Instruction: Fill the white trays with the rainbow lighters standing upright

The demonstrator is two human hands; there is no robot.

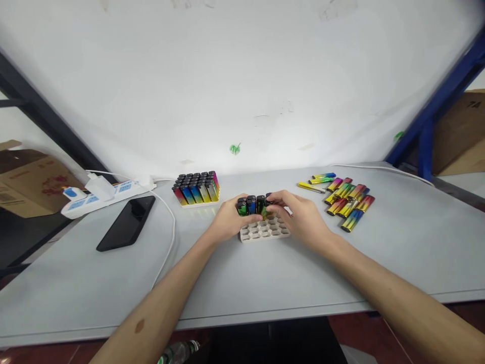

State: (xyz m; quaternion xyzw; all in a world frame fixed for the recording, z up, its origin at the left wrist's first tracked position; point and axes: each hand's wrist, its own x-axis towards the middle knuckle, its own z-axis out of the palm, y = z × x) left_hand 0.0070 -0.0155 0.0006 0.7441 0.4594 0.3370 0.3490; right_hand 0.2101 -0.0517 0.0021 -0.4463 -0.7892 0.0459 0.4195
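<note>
A white tray with rows of holes (265, 230) lies on the grey table between my hands. Several upright lighters (251, 205) with black tops fill its far part; the near holes hold nothing. My left hand (228, 218) is curved around the left end of these lighters, thumb along their near side. At the right end, my right hand (293, 211) pinches a black-topped lighter (269, 198) between thumb and fingers. Further back on the left, a second tray (200, 204) is packed with colourful lighters (195, 188). Loose metallic-coloured lighters (346, 199) lie in a pile on the right.
A black phone (127, 223) lies on the left, beside a white cable (173, 230) and a power strip (109, 197). Cardboard boxes (41, 182) stand beyond both sides of the table. A white wall (242, 91) rises behind it. A bottle (180, 351) is below the front edge.
</note>
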